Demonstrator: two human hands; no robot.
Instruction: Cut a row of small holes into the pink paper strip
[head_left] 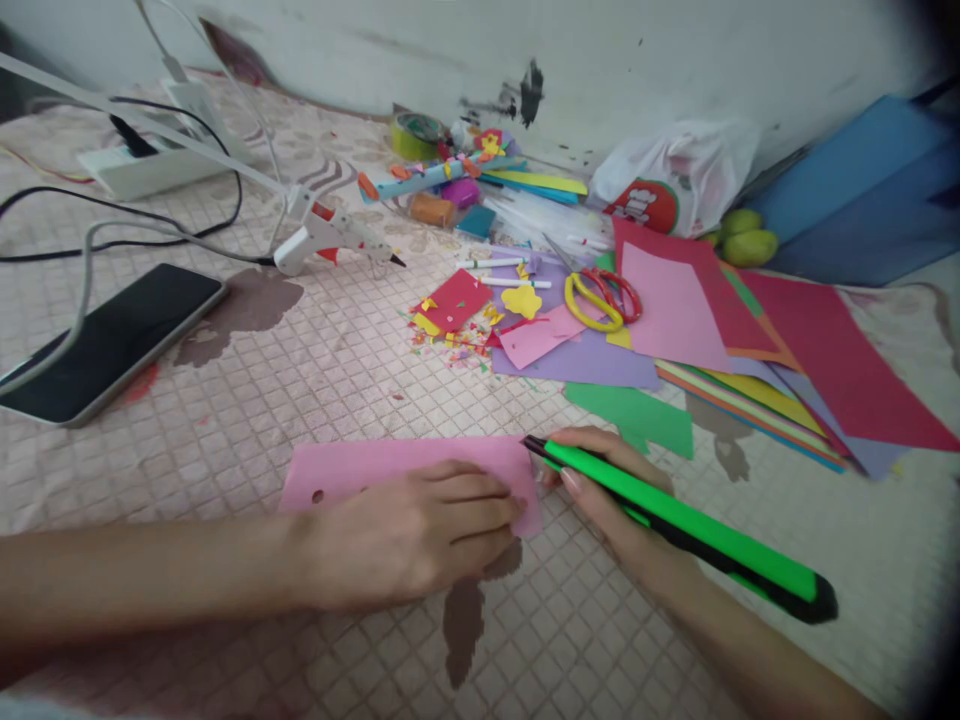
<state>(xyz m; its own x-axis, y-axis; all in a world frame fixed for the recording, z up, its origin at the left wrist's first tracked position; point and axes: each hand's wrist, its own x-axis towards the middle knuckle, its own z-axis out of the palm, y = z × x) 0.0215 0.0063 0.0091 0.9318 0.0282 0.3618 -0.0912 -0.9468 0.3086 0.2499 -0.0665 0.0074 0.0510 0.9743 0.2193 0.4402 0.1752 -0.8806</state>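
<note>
A pink paper strip (330, 463) with small holes lies on the quilted cloth in front of me. My left hand (442, 525) rests over its right part, fingers stretched out and pressing on the paper; it covers much of the strip's lower edge. Just past the strip's right end, my right hand (611, 490) is closed around a green and black utility knife (690, 515). The knife's dark tip reaches the paper's upper right corner, while its handle slants down to the right. Whether the blade touches the paper I cannot tell.
Scissors (596, 300), paper scraps and white-barrelled pens lie beyond my hands. Coloured sheets (847, 350) are stacked at right, near green fruit (746, 240). On the left are a glue gun (330, 235), a phone (112, 340), cables and a power strip (150, 165).
</note>
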